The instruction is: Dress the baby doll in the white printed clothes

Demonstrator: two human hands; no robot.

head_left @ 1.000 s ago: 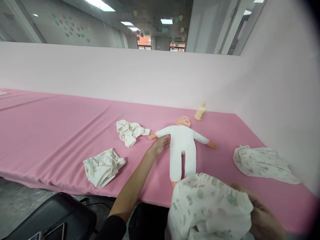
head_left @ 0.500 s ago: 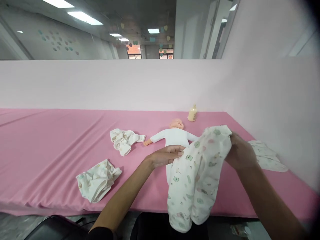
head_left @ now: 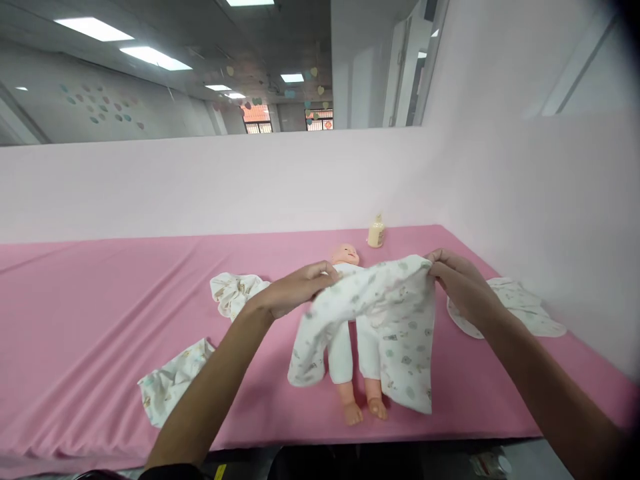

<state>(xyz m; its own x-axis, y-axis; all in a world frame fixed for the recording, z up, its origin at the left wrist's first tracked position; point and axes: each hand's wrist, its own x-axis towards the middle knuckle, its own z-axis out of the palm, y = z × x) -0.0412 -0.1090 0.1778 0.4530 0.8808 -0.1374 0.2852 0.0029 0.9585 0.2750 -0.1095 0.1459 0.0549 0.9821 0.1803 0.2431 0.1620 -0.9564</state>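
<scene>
A pair of white baby pants (head_left: 385,307) with a green and pink print hangs stretched between my hands. My left hand (head_left: 303,287) pinches it along its upper left edge, fingers closed. At its upper right corner, my right hand (head_left: 457,280) grips the cloth between thumb and fingers. Behind and below the pants, a baby doll (head_left: 341,353) in white clothes lies on its back, head toward the wall and bare feet toward me. The pants cover most of its torso; its head, lower legs and feet show.
A pink-covered table (head_left: 260,393) runs along the wall. Crumpled white baby clothing (head_left: 235,293) lies left of the doll, with a folded printed cloth (head_left: 173,383) nearer me. Another white garment (head_left: 525,310) lies at right. A pale yellow pump bottle (head_left: 376,232) stands behind the doll.
The pants have swung up and spread sideways; before, both legs hung down together. My left hand has moved left and up, still on the cloth. The doll's legs and feet have come into view.
</scene>
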